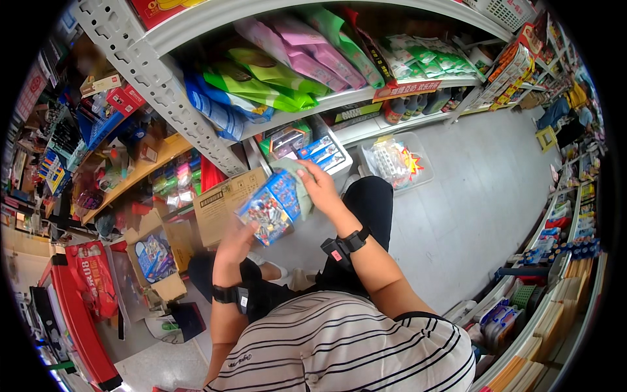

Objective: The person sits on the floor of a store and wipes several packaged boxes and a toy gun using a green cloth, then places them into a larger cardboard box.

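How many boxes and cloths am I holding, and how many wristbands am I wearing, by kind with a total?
Blue box: 1
Grey-green cloth: 1
Black wristbands: 2
Total: 4

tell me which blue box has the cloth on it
The blue box in the left hand: the right hand holds a grey-green cloth against it. The other blue boxes lie in the white bin, without cloth.
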Demonstrator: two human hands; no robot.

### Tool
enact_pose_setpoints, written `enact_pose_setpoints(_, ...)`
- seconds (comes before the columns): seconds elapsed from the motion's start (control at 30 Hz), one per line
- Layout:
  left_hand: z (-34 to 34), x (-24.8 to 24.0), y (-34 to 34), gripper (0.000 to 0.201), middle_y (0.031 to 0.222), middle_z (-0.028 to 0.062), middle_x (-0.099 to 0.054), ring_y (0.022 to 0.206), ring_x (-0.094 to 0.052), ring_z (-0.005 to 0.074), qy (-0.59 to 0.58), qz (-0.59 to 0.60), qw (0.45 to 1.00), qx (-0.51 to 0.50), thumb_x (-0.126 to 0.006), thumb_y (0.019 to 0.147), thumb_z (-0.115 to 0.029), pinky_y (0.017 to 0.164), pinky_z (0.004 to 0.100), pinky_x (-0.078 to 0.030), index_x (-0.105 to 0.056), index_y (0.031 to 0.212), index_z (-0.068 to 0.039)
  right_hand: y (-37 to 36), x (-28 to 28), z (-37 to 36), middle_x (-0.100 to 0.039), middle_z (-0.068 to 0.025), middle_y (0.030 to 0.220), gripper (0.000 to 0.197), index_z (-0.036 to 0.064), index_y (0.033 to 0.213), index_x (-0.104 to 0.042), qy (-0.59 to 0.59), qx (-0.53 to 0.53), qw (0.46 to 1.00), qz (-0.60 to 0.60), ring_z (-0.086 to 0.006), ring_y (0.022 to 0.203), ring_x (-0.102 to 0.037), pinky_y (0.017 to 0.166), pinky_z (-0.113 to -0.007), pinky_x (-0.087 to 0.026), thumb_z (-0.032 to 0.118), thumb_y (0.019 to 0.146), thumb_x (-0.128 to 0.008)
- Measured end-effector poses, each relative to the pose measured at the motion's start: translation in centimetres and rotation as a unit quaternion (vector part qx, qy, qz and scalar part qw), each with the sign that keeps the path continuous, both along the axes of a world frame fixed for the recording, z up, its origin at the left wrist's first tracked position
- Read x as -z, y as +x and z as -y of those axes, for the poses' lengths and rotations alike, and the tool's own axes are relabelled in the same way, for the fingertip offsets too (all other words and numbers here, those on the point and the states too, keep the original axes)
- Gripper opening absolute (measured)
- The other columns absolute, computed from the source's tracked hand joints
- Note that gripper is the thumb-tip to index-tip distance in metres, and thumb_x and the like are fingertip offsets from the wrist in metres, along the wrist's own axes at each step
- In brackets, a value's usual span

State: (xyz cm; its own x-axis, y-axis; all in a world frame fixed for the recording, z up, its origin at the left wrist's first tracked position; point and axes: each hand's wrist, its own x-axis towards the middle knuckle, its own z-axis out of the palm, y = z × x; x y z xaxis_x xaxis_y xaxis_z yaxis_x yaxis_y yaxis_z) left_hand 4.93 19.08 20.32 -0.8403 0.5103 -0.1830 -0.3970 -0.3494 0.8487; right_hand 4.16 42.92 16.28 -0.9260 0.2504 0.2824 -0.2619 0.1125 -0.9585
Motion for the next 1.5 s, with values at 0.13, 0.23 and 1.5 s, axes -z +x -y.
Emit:
enact_pose_setpoints(0.13, -0.1, -0.8, -1.1, 0.054, 0.126, 0.0126, -0.051, 0.114, -0.056, 0.0272, 0.07, 0.056, 0.993, -0.081, -0.051, 0.088, 0.0, 0.092, 0.043, -0.05, -0.029, 0.137, -0.002, -0.5, 2.2, -1.7, -0.062, -0.0074, 0.109, 0.028, 0.0019, 0.115, -0.058, -0.137, 0.076, 0.985, 0.073, -0.0142, 0.101, -0.056, 0.088, -0.028, -0.043, 0.02, 0.095, -0.053)
enact_pose_setpoints(0.23, -0.3, -0.8, -1.5, 0.047, 0.128, 0.0124, -0.051, 0.116, -0.055, 0.0267, 0.059, 0.043, 0.996, -0.052, -0.047, 0.092, -0.003, 0.094, 0.0435, -0.048, -0.031, 0.136, -0.003, -0.5, -0.1, -0.2, -0.061, -0.0105, 0.112, 0.025, 0.0018, 0.113, -0.059, -0.102, 0.118, 0.988, 0.01, -0.0204, 0.107, -0.055, 0.093, -0.031, -0.042, 0.017, 0.093, -0.054)
enact_pose_setpoints(1.5, 1.4, 1.3, -2.0, 0.068, 0.137, 0.0155, -0.043, 0.121, -0.049, 0.0312, 0.029, 0.1, 0.992, -0.069, -0.046, 0.092, -0.056, 0.096, 0.0442, -0.045, -0.034, 0.14, -0.008, 2.1, -0.5, -0.9, -0.053, -0.0088, 0.122, 0.056, 0.0043, 0.127, -0.047, -0.189, -0.139, 0.968, 0.088, -0.0198, 0.112, -0.052, 0.097, -0.033, -0.042, 0.006, 0.077, -0.071)
